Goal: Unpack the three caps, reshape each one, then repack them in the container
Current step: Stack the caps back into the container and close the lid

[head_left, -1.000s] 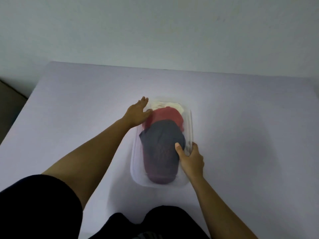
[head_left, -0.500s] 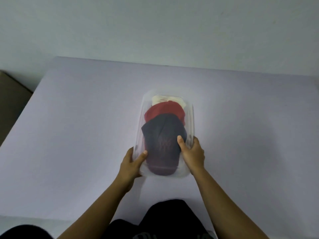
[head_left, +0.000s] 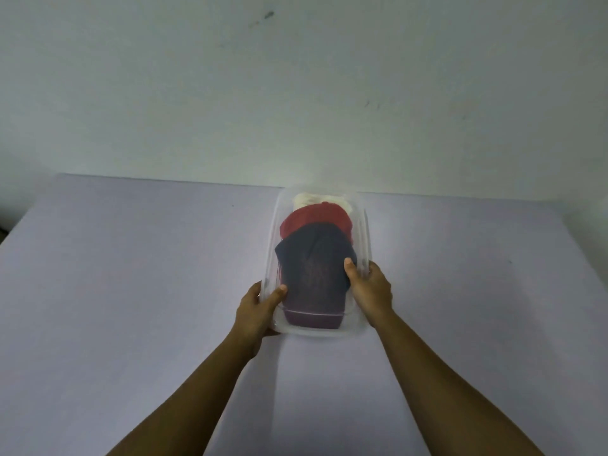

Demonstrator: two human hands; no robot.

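Note:
A clear plastic container [head_left: 364, 225] is in the middle of the pale table, its far end overlapping the table's back edge in the view. Three caps lie stacked inside: a dark navy cap [head_left: 312, 268] nearest me, a red cap [head_left: 314, 217] behind it, and a cream cap [head_left: 307, 199] at the far end. My left hand [head_left: 260, 304] grips the container's near left rim, thumb over the edge. My right hand [head_left: 370, 287] grips the near right rim, thumb resting on the navy cap.
The pale lilac table [head_left: 131, 291] spreads wide on both sides of the container. A plain light wall [head_left: 296, 93] rises behind its far edge. A dark strip of floor [head_left: 2, 232] shows at the far left.
My left hand moved from the container's far left corner to its near left rim. With both hands on it, the container now sits farther from me, near the table's back edge, and my arms are stretched out.

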